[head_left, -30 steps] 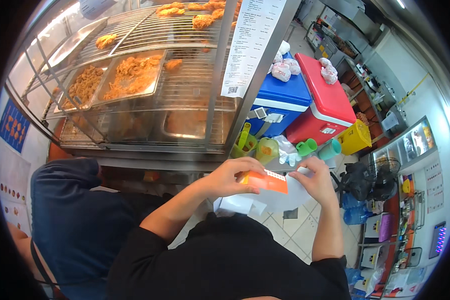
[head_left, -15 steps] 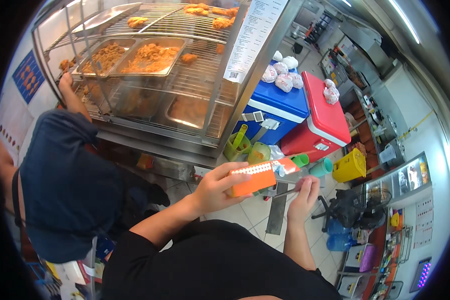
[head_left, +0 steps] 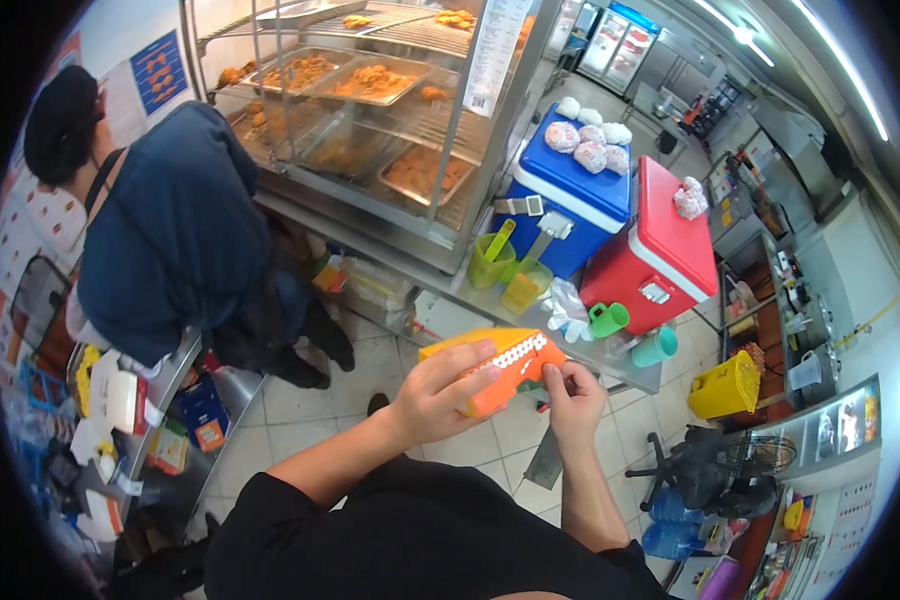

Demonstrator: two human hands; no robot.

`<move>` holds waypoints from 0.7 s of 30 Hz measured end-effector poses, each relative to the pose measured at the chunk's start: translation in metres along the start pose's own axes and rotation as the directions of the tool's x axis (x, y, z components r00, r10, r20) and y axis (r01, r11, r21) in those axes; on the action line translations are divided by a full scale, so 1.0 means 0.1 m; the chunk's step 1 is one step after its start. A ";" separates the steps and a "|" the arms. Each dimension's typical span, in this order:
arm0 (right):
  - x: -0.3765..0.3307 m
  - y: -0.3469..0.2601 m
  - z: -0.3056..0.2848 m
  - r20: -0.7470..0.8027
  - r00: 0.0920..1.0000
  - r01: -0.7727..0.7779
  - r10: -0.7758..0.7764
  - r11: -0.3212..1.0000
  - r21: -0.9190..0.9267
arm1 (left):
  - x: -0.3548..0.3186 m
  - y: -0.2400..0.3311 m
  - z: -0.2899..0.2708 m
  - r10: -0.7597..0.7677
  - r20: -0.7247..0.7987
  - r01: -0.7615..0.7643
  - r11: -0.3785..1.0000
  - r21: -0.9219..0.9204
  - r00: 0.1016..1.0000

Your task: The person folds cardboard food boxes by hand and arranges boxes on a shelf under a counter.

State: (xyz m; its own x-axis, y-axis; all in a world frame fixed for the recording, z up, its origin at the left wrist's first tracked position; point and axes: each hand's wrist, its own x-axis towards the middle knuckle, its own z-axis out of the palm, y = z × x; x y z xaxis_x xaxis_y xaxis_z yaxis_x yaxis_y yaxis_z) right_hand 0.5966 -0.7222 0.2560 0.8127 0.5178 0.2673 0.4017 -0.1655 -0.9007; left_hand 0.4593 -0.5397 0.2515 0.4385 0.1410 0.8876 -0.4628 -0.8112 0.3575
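Observation:
In front of my chest, my left hand (head_left: 432, 398) grips an orange and yellow cardboard food box (head_left: 518, 374), fingers wrapped over its top face. A row of white dots runs along the box. My right hand (head_left: 576, 408) is closed in a pinch at the right end of the box, thumb and fingertips against its edge. What lies inside the box is hidden. Beyond it, a green mug (head_left: 608, 320) and a teal cup (head_left: 654, 347) stand on a metal counter (head_left: 625, 372).
A glass warming cabinet (head_left: 370, 130) holds trays of fried food. Wrapped bundles (head_left: 590, 155) sit on a blue cooler (head_left: 570, 205) beside a red cooler (head_left: 655, 245). At left a co-worker in dark blue (head_left: 170, 230) bends toward the cabinet. A black fan (head_left: 720, 445) stands at right.
My right hand has moved left onto the box's end from apart. The box has turned, showing its yellow side. The co-worker appears farther right as the view shifted.

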 end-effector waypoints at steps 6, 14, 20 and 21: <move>-0.65 -0.17 0.34 0.270 0.921 -0.390 0.282 0.644 0.658 | -0.31 0.55 -0.18 0.065 -0.012 -0.061 0.977 0.206 0.998; -1.15 -0.56 0.89 0.446 0.895 -0.233 0.022 0.875 0.424 | -0.91 1.27 -1.30 -0.090 -0.014 0.090 0.952 0.291 0.996; -2.17 -1.51 1.98 0.816 0.575 -0.592 -0.051 0.662 0.459 | -1.59 2.15 -2.51 -0.057 -0.250 0.210 0.734 0.645 0.966; -2.32 -1.60 2.20 0.831 0.534 -0.602 -0.152 0.622 0.501 | -1.75 2.29 -2.73 -0.053 -0.309 0.252 0.717 0.650 0.950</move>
State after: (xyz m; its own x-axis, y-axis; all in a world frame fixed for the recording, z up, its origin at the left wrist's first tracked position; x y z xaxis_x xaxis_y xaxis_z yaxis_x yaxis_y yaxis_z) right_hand 0.2504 -0.6311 0.2622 0.0220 0.9997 -0.0046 -0.4503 0.0058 -0.8928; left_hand 0.0661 -0.5953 0.2580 0.2029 0.3524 0.9136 0.2792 -0.9151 0.2909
